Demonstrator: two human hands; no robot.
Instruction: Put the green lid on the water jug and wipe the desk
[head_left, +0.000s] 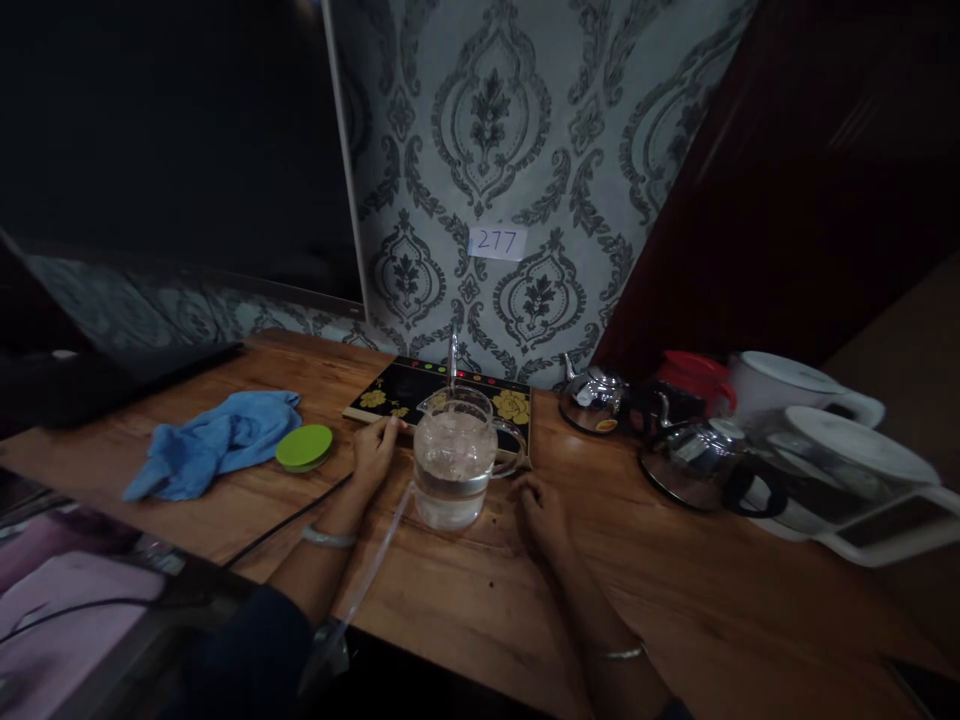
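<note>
A clear glass jug (451, 475) holding water stands on the wooden table directly before me, its handle turned to the right. Behind it lies a flat black electric tea stove (409, 385) with gold flowers and a row of coloured buttons. A thin shiny spout (453, 355) rises from the stove's area behind the jug. My left hand (373, 452) rests closed at the stove's front left edge, left of the jug, and I see nothing in it. Curled loosely on the table, my right hand (541, 510) is just below the jug's handle and apart from it.
A green lid (304, 447) and a blue cloth (217, 445) lie at left. A clear tube (379, 550) runs past the jug to the table's front edge. Two metal kettles (592, 400), a red jug (694, 380) and white-lidded pitchers (859, 440) stand at right. A screen (172, 140) fills the upper left.
</note>
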